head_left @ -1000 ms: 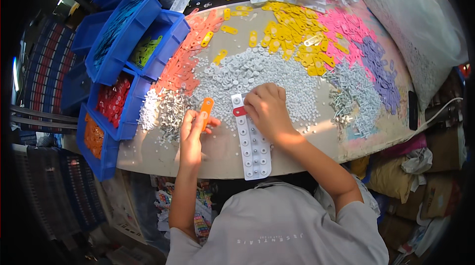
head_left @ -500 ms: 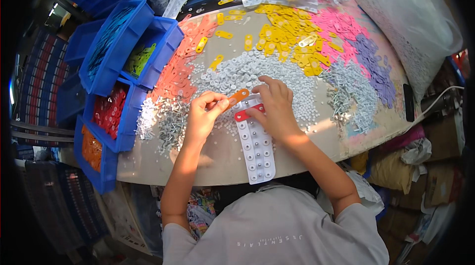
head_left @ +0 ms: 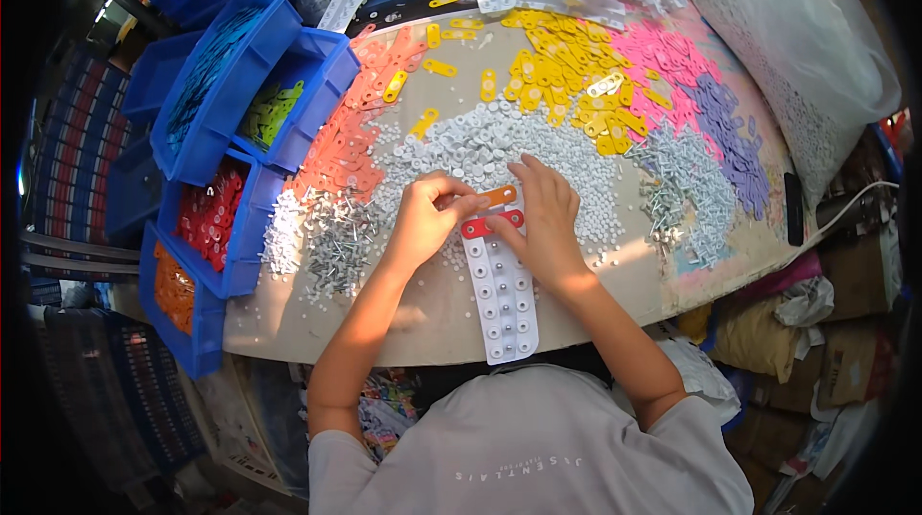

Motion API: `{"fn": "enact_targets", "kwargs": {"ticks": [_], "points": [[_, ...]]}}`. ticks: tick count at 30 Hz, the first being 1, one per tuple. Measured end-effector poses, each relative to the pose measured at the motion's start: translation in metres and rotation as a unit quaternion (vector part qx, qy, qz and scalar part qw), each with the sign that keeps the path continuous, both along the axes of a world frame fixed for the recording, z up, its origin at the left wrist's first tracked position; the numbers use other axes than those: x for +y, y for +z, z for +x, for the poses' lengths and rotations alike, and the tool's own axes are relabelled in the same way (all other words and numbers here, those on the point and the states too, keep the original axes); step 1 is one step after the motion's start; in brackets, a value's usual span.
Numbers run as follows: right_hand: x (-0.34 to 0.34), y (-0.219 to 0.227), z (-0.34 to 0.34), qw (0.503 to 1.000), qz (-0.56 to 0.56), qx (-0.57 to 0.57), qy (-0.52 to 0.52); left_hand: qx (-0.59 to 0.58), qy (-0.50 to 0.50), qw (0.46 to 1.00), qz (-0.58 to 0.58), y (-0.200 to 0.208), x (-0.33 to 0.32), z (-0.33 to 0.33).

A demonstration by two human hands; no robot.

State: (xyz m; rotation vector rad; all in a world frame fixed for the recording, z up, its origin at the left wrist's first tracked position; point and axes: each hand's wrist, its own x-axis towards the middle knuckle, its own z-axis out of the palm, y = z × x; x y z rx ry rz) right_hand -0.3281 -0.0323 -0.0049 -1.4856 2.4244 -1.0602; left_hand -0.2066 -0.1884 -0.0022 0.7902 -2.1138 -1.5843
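My left hand [head_left: 429,219] pinches the lower-left end of a small orange strip [head_left: 499,196] with round holes, held over the top end of a long white plastic holder [head_left: 503,308]. Two rows of round white rings line the holder, with metal studs between them. Just below the orange strip, a red strip [head_left: 477,228] lies across the holder. My right hand [head_left: 552,227] is spread beside the holder's top, its thumb resting on the red strip and its fingers stretched out near the orange strip's right end.
White caps [head_left: 480,135] are heaped beyond my hands, with screws [head_left: 341,241] left and more [head_left: 706,193] right. Coral, yellow [head_left: 567,59], pink [head_left: 663,63] and purple strips lie around them. Blue bins [head_left: 274,145] stand left; a large plastic sack [head_left: 797,63] leans right.
My left hand has moved right, carrying the orange strip from the holder's upper left to across its top. The strip now lies flatter. My right hand stays by the red strip.
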Motion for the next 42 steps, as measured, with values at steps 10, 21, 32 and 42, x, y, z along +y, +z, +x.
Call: {"fn": "enact_targets", "kwargs": {"ticks": [10, 21, 32, 42], "points": [[0.001, -0.005, 0.002, 1.000, 0.007, 0.008, -0.011, -0.041, 0.014, 0.989, -0.142, -0.001, 0.014, -0.007], [0.000, 0.009, 0.005, 1.000, 0.012, 0.008, -0.013, -0.032, 0.052, 0.954, -0.294, -0.002, 0.029, 0.001], [-0.013, 0.038, 0.000, 0.995, -0.010, 0.088, 0.045, 0.032, 0.284, 0.765, -0.578, 0.102, -0.187, 0.108], [-0.184, 0.077, 0.042, 0.938, -0.166, 0.121, 0.279, -0.288, 0.174, 0.895, -0.294, 0.105, -0.390, 0.221]]}}
